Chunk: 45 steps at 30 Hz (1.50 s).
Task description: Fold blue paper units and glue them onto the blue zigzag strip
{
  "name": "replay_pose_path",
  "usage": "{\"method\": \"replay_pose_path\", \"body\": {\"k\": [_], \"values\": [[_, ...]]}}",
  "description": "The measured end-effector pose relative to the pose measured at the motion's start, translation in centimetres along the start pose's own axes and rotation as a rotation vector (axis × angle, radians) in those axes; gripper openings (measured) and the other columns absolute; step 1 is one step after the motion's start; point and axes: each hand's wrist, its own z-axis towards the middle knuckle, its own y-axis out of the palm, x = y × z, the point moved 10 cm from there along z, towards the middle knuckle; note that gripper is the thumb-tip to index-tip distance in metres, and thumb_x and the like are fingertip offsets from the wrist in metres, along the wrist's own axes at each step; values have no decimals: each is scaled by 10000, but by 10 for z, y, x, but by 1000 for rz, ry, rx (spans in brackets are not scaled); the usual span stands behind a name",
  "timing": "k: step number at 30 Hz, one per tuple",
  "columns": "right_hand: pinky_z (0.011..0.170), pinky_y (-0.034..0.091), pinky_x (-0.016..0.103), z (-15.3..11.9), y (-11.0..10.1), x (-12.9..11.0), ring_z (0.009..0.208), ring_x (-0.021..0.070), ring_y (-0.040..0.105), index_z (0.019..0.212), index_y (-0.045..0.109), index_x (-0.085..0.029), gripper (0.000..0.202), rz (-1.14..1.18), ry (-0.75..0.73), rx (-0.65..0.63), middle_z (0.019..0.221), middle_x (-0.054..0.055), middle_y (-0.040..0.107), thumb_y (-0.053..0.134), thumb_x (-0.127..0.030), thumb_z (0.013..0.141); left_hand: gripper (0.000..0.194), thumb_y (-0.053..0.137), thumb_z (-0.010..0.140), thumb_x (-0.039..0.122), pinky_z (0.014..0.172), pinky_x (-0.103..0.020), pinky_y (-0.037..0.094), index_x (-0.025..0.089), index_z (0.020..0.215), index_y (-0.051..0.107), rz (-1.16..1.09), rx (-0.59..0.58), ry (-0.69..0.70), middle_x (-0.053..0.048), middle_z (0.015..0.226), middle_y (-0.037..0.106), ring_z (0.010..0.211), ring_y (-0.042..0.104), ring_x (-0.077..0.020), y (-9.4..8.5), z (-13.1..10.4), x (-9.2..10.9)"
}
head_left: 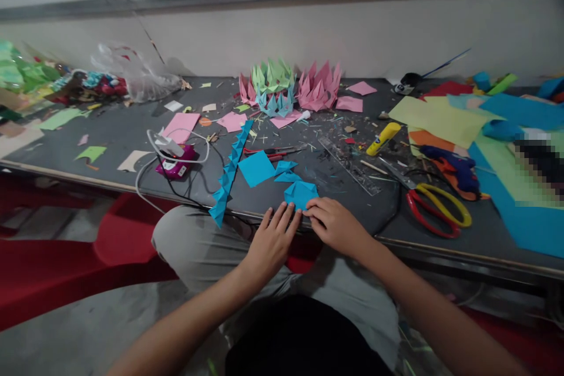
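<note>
A partly folded blue paper (300, 194) lies at the table's front edge. My left hand (274, 241) rests its spread fingertips on the paper's lower left edge. Fingers bent together, my right hand (337, 224) pinches the lower right corner of the same paper. Just behind it are small folded blue pieces (287, 172), and to their left lies a flat blue square (256, 168). A chain of folded blue triangles (231, 170) runs toward the front edge, its near end hanging slightly over.
Scissors (434, 205), a clear ruler (350, 165), a yellow glue stick (383, 138) and a blue glue gun (453, 167) lie right. A purple power adapter (176, 163) with cables sits left. Folded paper crowns (319, 88) stand at the back, with paper scraps around.
</note>
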Motion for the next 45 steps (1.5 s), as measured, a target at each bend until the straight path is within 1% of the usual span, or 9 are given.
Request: {"method": "replay_pose_path", "body": {"k": [5,8,12,15,20,29,33,36,45], "values": [[782,444,337,-2,-4,6,855,179,538,918,610,-171,192,147,31,45,929,64,618,452,-106,832,563,451,804,208,1074,-427,211,175,1351,326,-176,-6,-6,-65,1414,342,1310,289,-208,-4,-7,-8],[785,443,341,-3,-4,7,859,177,538,930,611,-173,194,164,36,55,939,63,619,449,-116,840,449,450,823,226,1078,-467,173,188,1270,437,-327,77,-124,-77,1344,446,1261,372,-209,-15,-11,-24],[769,441,352,-2,-2,6,839,186,538,905,612,-166,177,128,38,55,931,68,622,451,-129,843,204,464,851,279,926,-394,390,173,950,607,-527,260,-394,-77,1036,649,988,578,-200,-29,-1,-60],[738,438,348,0,-3,5,808,187,535,883,609,-168,165,98,44,55,912,66,624,453,-133,842,261,511,839,320,752,-325,456,148,1023,580,-561,317,-543,-79,915,659,850,602,-202,-30,21,-81],[733,430,336,2,-2,6,805,185,529,866,606,-171,153,99,62,34,900,58,623,459,-134,841,97,547,809,204,670,-275,428,175,777,633,-499,225,-529,-33,805,657,752,600,-175,-23,56,-78],[742,427,345,2,-1,7,809,189,518,869,613,-164,146,75,77,43,909,64,618,471,-144,837,195,496,848,228,679,-280,451,164,797,673,-390,128,-421,-71,858,643,778,603,-187,-22,61,-58],[740,425,339,2,0,7,808,183,522,873,616,-172,150,78,80,30,911,59,620,471,-152,843,195,504,836,149,717,-256,461,176,917,680,-526,86,-291,-52,893,644,815,600,-164,-15,64,-63],[743,421,335,3,0,8,811,182,522,870,615,-172,147,84,83,24,910,54,618,471,-153,846,214,536,828,170,762,-267,453,212,991,668,-571,47,-186,-34,917,643,861,591,-163,-13,65,-69],[746,423,334,4,-1,7,803,184,524,853,622,-174,150,87,83,26,897,56,623,473,-160,847,361,518,847,259,782,-290,423,269,1208,531,-309,-184,-4,-48,1016,614,974,570,-210,-10,74,-64]]}}
